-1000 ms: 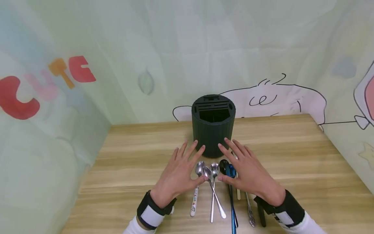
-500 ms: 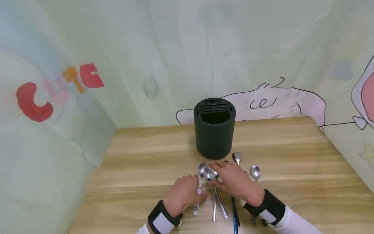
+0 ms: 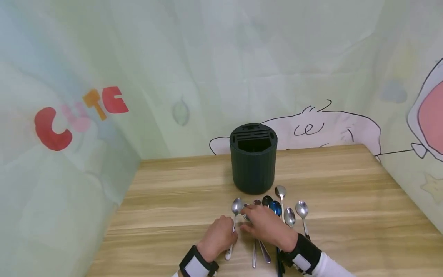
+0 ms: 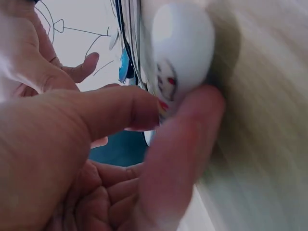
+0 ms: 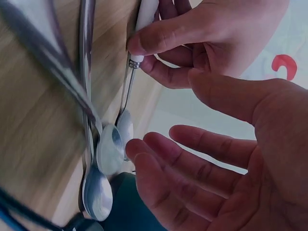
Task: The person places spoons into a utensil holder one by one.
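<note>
My left hand pinches the white patterned handle of a teaspoon between thumb and finger. That spoon lies along the wooden table, its metal bowl pointing toward the back. Beside it my right hand hovers over two crossed silver spoons, fingers loosely bent with nothing between them. In the right wrist view, one silver spoon and another sit just off the right fingertips. A black spoon and a blue spoon are partly hidden by the right hand.
Behind the spoons stands a dark green cylindrical utensil holder with a slotted top. To the right lie several more silver spoons, among them one with a round bowl. A printed cloth hangs around the wooden table.
Both hands, earlier spread flat above the spoons, have come down. The left has taken hold of the white spoon handle; the right has shifted left over the crossed silver spoons.
</note>
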`<state>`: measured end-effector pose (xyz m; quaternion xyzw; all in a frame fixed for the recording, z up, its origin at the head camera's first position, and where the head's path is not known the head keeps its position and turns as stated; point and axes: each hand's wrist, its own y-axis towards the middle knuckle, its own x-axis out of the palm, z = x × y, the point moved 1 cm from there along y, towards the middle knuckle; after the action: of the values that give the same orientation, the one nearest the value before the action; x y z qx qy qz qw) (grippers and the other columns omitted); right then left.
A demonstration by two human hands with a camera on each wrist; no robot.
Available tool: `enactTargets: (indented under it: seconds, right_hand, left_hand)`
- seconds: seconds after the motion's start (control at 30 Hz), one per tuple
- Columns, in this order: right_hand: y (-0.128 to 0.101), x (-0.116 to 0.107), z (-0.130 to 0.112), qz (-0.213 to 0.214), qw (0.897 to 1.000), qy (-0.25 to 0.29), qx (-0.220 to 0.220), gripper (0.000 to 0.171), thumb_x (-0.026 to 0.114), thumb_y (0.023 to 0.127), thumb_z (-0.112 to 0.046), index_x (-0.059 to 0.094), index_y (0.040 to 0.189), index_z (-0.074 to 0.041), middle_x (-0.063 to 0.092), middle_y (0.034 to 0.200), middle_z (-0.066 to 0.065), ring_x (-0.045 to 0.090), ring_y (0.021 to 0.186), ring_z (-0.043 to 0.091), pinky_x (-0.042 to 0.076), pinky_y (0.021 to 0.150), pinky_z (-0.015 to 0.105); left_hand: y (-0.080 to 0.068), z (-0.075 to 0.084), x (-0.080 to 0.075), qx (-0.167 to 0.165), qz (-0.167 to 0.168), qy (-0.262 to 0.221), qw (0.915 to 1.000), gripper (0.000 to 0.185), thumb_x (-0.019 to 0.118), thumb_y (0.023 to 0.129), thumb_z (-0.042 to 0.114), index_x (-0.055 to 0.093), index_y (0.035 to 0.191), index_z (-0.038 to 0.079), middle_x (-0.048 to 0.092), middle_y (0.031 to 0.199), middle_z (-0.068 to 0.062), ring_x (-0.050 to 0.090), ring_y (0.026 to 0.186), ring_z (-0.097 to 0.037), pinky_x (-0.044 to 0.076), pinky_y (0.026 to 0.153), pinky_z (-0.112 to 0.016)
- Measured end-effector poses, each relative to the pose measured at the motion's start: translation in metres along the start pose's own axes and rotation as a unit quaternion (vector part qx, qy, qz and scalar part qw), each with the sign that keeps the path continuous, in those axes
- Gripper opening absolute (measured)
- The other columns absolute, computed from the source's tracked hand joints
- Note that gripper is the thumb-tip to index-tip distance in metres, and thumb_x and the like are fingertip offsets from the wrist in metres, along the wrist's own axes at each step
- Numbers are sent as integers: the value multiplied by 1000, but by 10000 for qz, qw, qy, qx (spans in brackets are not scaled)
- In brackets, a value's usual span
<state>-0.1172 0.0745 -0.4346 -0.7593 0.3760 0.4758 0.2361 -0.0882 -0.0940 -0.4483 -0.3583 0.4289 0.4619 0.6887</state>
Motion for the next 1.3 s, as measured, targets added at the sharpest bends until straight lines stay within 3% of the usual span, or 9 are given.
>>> enactTargets:
  seconds: [0.1, 0.23, 0.43, 0.6, 0.67, 0.8, 0.87, 1.13, 1.3]
  right_hand:
    - [-1, 0, 0, 220, 9997, 27, 36, 28, 74, 87, -33, 70, 106, -13, 72, 95, 0, 61, 78, 6, 51, 65, 23]
    - [-1, -4, 3, 928, 9954, 179, 129, 20, 74, 87, -30, 73, 97, -13, 70, 82, -4, 58, 70, 2, 47, 60, 20]
    - [-1, -19, 6, 1671, 9723, 1545, 526, 20, 71, 90, -29, 73, 101, -12, 74, 86, -5, 66, 77, 5, 53, 66, 19]
    - [-6, -36, 8, 1870, 9382, 2822, 717, 28, 66, 94, -33, 71, 113, -12, 75, 98, 1, 67, 81, 13, 54, 69, 21]
    - [-9, -42, 8, 2020, 9197, 3286, 732, 29, 66, 94, -32, 69, 115, -12, 74, 101, 4, 68, 82, 16, 55, 71, 22]
    - [-15, -50, 9, 2460, 8835, 3930, 668, 28, 66, 94, -24, 68, 116, -8, 73, 104, 11, 71, 86, 14, 57, 78, 22]
    - [-18, -53, 10, 2665, 8723, 4055, 609, 27, 67, 94, -22, 67, 116, -5, 72, 104, 13, 70, 88, 12, 57, 79, 21]
    - [-22, -60, 12, 3093, 8599, 4049, 298, 26, 67, 93, -13, 64, 116, 0, 69, 104, 16, 67, 87, 8, 58, 80, 21]
    - [-21, -61, 11, 3200, 8617, 3930, 239, 23, 66, 94, -12, 65, 112, 1, 68, 108, 17, 67, 90, 5, 58, 79, 21]
  left_hand:
    - [-1, -1, -3, -90, -5, -233, 9997, 21, 69, 78, 8, 53, 64, 8, 49, 60, 0, 45, 50, -10, 38, 42, -23]
    - [-3, 1, -17, -29, 272, -538, 9982, 19, 69, 79, 6, 54, 67, 8, 49, 59, 3, 44, 50, -8, 37, 42, -22]
    - [-7, 14, -43, 239, 915, -777, 9925, 12, 68, 82, 9, 58, 77, 6, 52, 61, 4, 44, 50, -3, 36, 42, -18]
    - [1, 32, -58, 423, 1288, -981, 9859, 9, 68, 87, 13, 61, 84, 7, 57, 65, 4, 43, 51, 0, 35, 43, -16]
    - [7, 41, -63, 627, 1487, -1028, 9815, 9, 68, 88, 14, 62, 88, 7, 61, 69, 2, 45, 52, 0, 37, 44, -16]
    - [14, 56, -66, 1017, 1786, -1263, 9705, 10, 68, 90, 12, 62, 93, 6, 67, 75, -4, 54, 56, -1, 42, 48, -13]
    - [17, 61, -65, 1128, 1907, -1457, 9642, 11, 69, 90, 11, 62, 94, 5, 68, 76, -5, 58, 59, -3, 45, 51, -12]
    - [27, 63, -57, 1197, 1973, -2226, 9472, 20, 72, 90, 15, 62, 104, 6, 71, 82, -4, 66, 73, -11, 51, 60, -15]
    - [29, 57, -58, 1215, 1809, -2757, 9362, 23, 72, 90, 18, 64, 108, 8, 70, 88, -3, 67, 82, -15, 54, 63, -16]
